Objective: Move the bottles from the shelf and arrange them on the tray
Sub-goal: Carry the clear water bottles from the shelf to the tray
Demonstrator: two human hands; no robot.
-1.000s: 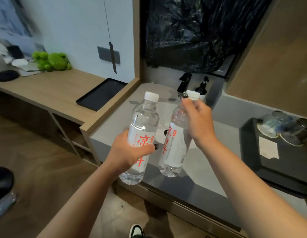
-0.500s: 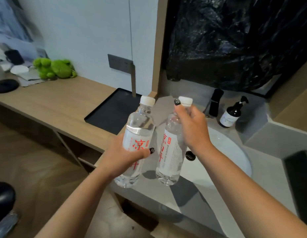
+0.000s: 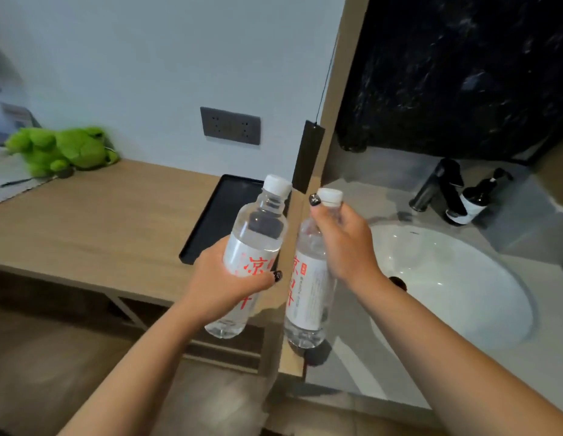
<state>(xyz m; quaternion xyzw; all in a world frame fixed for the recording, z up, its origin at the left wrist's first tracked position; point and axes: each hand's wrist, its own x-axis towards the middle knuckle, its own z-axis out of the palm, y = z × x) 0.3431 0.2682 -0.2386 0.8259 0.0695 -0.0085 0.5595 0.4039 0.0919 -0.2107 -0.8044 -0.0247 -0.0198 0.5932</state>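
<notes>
1. Both bottles have swung left since a second ago; the tray (image 3: 217, 215) now lies just behind them, so placing looks close.
2. Our left hand (image 3: 223, 278) wraps the left bottle (image 3: 253, 247); our right hand (image 3: 346, 247) pinches the right bottle (image 3: 308, 297) at its neck.
3. We count two bottles, one tray.
</notes>
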